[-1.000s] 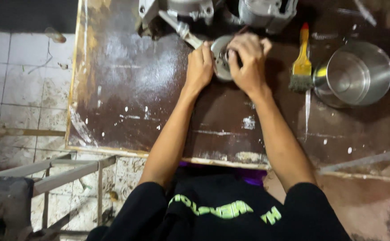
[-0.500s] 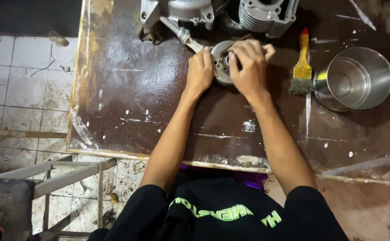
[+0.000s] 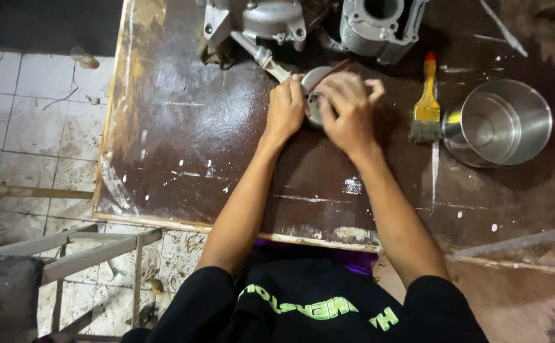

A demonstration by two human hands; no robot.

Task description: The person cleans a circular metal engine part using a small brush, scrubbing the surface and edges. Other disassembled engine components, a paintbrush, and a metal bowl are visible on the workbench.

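Between both hands, at the far middle of the dark worktable point(image 3: 182, 133), sits a round metal part point(image 3: 314, 86), flat on its face, so no long axis to speak of. Left hand point(image 3: 284, 108) is pressed vs. its left rim, fingers curled round it. Right hand point(image 3: 348, 111) lies over the top & right side, fingers bent onto the centre, covering most of it. Both touch it; right hand is more on it. Right of the grip: yellow brush point(image 3: 427, 101), then steel pot point(image 3: 503, 124). Beyond: grey engine parts point(image 3: 379, 22).
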